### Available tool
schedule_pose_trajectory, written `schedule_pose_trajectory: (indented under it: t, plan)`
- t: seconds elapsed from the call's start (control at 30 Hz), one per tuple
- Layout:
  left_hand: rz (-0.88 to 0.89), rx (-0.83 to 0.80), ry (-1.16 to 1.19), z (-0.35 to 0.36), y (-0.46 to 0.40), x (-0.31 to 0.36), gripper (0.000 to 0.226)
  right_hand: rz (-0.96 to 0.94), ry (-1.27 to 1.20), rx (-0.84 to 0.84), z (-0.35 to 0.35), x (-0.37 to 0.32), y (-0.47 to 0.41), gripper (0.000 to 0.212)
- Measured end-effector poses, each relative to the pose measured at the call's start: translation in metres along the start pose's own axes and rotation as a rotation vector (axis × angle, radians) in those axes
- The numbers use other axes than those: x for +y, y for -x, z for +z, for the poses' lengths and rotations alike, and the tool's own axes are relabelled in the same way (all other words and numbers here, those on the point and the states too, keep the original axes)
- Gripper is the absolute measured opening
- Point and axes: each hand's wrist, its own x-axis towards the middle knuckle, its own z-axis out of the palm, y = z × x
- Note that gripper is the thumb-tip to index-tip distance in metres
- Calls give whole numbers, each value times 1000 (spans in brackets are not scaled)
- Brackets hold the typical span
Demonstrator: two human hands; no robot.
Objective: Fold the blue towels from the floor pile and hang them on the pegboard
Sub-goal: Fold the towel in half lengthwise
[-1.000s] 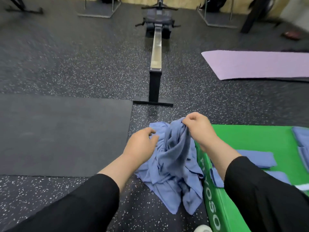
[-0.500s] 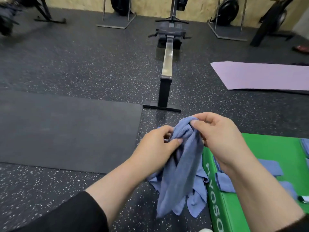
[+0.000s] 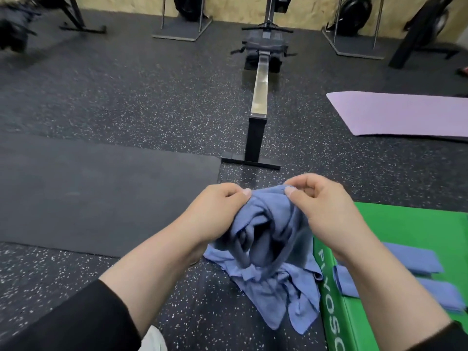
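A crumpled blue towel (image 3: 268, 224) hangs bunched in front of me, lifted above the floor. My left hand (image 3: 217, 214) pinches its top edge on the left, and my right hand (image 3: 321, 214) pinches the same edge on the right, thumbs a short gap apart. Below it a pile of blue towels (image 3: 283, 295) lies on the speckled floor against the green box. Two folded blue towels (image 3: 410, 257) lie on the green box (image 3: 410, 224) at the right. No pegboard is in view.
A rowing machine (image 3: 260, 97) stretches away straight ahead, its foot just beyond my hands. A dark mat (image 3: 88, 193) covers the floor to the left and a purple mat (image 3: 405, 112) lies at the right. Racks and gym equipment line the far wall.
Both hands have lifted one towel from the pile, then moved apart along its top edge. The towel now hangs wider between them.
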Motion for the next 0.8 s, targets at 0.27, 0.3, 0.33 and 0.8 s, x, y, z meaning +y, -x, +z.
schedule_pose_trajectory:
  t: [0.27, 0.3, 0.33, 0.8]
  plan:
    - [-129, -95, 324, 5, -8, -10, 27, -88, 175, -209, 8, 10, 0, 11]
    - [-146, -103, 342, 6, -10, -11, 27, -89, 179, -249, 9, 10, 1, 16]
    - [-165, -109, 372, 7, -11, -11, 25, -93, 177, -281, 10, 10, 2, 21]
    - [-316, -148, 546, 10, -14, -25, 17, -416, 251, -335, 22, 10, 8, 9]
